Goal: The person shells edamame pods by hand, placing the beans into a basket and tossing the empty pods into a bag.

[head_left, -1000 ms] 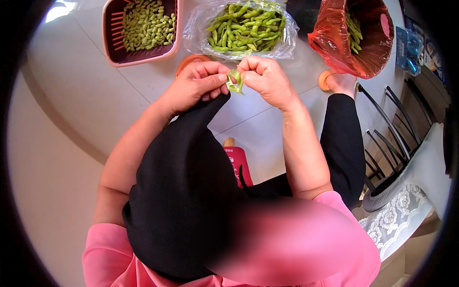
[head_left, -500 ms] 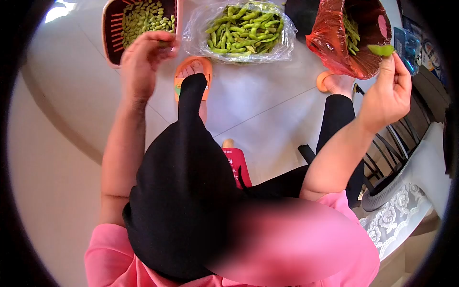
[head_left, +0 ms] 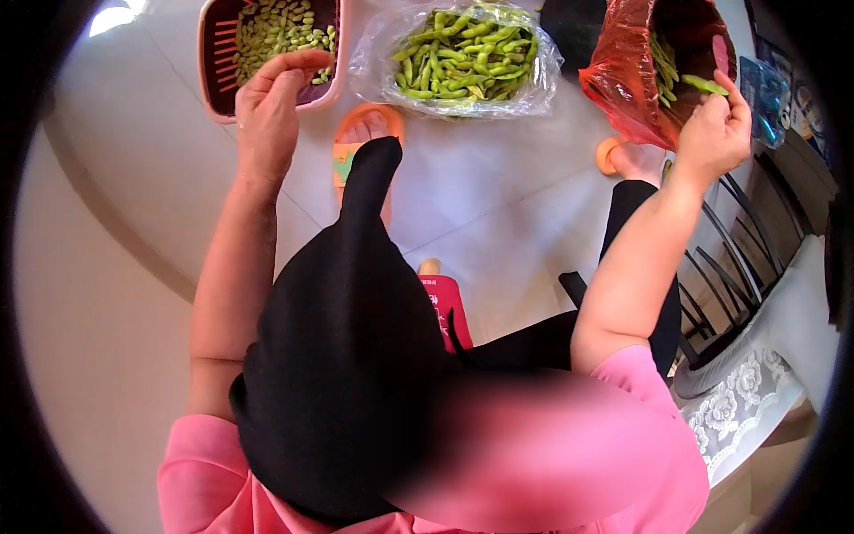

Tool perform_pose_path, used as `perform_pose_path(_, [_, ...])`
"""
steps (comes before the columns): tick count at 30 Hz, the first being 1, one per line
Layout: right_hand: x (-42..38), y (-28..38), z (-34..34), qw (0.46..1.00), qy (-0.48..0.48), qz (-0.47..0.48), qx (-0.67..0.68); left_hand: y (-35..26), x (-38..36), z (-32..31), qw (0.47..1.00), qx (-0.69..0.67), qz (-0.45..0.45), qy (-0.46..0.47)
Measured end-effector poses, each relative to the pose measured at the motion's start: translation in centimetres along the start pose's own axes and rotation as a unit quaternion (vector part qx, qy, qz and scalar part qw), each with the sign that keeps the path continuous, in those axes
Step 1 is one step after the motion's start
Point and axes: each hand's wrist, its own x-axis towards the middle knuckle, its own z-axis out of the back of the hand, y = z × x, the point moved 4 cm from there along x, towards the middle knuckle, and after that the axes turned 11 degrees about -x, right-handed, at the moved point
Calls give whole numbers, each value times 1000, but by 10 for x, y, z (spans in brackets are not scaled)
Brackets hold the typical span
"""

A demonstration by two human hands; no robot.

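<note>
My left hand is over the near side of a pink basket that holds shelled green beans. Its fingers are pressed together, and whatever they may hold is hidden. My right hand pinches a green pod at the opening of a red plastic bag. More pods lie inside that bag. Between the hands, a clear plastic bag lies open around a pile of green pods.
My feet in orange slippers rest on the tiled floor, near the bags. A red packet lies between my legs. On the right are a blue package, dark chair bars and white lace cloth.
My right hand has moved slightly left and down, with the pod now over the red bag's opening. The fingers of my left hand have drawn together above the basket.
</note>
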Motion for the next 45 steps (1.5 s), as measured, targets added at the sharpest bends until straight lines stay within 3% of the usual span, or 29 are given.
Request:
perform_pose_path(1, [12,-1,5,980,-6,119,-157,5,-1,-5,1000,-3,7,7])
perform_pose_path(2, [20,-4,5,923,-13,233,-307,10,-2,-12,1000,-4,12,14])
perform_pose_path(3, [18,5,8,922,-14,234,-307,14,-4,-21,999,2,15,38])
perform_pose_path(5, [1,38,7,969,-4,203,-143,19,-8,-48,991,48,-6,125])
perform_pose_path(6, [-11,55,1,952,-45,272,-133,22,-11,-62,982,81,-20,172])
perform_pose_path(7, [-29,62,-15,966,7,257,-26,29,-12,-71,981,81,-16,174])
perform_pose_path(9, [-77,87,-55,948,216,222,69,35,-9,-96,925,220,-186,247])
perform_pose_path(10, [-97,86,-84,928,293,223,56,42,-4,-102,924,221,-188,248])
perform_pose_path(12, [-121,64,-130,916,338,214,-32,58,-4,-116,869,320,-192,325])
perform_pose_path(13, [-123,51,-147,923,326,202,-27,64,-5,-122,851,330,-147,381])
perform_pose_path(14, [-124,45,-159,923,327,202,-24,67,-7,-121,852,331,-146,379])
perform_pose_path(16, [-125,33,-172,926,327,174,-67,81,-27,-126,832,292,-8,472])
perform_pose_path(17, [-126,29,-177,920,334,189,-85,81,-32,-125,830,280,4,483])
perform_pose_path(18, [-124,31,-176,920,331,190,-86,81,-31,-123,829,280,1,484])
perform_pose_path(20, [-129,33,-171,910,366,160,-110,76,-25,-115,868,294,-33,398])
perform_pose_path(21, [-133,35,-164,916,352,186,-59,69,-20,-110,905,290,-23,309])
perform_pose_path(22, [-137,43,-155,915,354,186,-57,60,-17,-110,906,291,-20,307])
perform_pose_path(24, [-149,54,-133,886,456,54,64,23,-8,-103,932,273,-209,118])
perform_pose_path(25, [-155,61,-122,874,474,22,101,16,-6,-105,915,295,-254,104])
perform_pose_path(26, [-159,67,-112,861,490,-10,137,13,-6,-104,915,292,-256,106])
perform_pose_path(28, [-160,71,-102,866,486,-10,121,17,-8,-106,891,340,-191,233])
perform_pose_path(30, [-165,66,-99,834,456,-143,276,10,-16,-106,894,329,-218,213])
perform_pose_path(31, [-166,66,-95,795,465,-201,335,7,-17,-104,930,279,-118,208])
perform_pose_path(32, [-164,68,-91,795,465,-200,334,9,-18,-102,953,225,-17,200])
perform_pose_path(34, [-166,65,-88,758,483,-278,339,10,-21,-98,968,189,-15,164])
perform_pose_path(36, [-173,65,-87,769,497,-249,315,11,-22,-93,980,152,-12,127])
perform_pose_path(39, [-179,67,-91,780,499,-223,304,-1,-26,-95,956,213,-130,157])
perform_pose_path(43, [-179,73,-92,796,490,-222,277,-4,-24,-95,941,253,-144,169])
perform_pose_path(45, [-179,73,-92,792,500,-220,273,-4,-24,-94,946,258,-102,165])
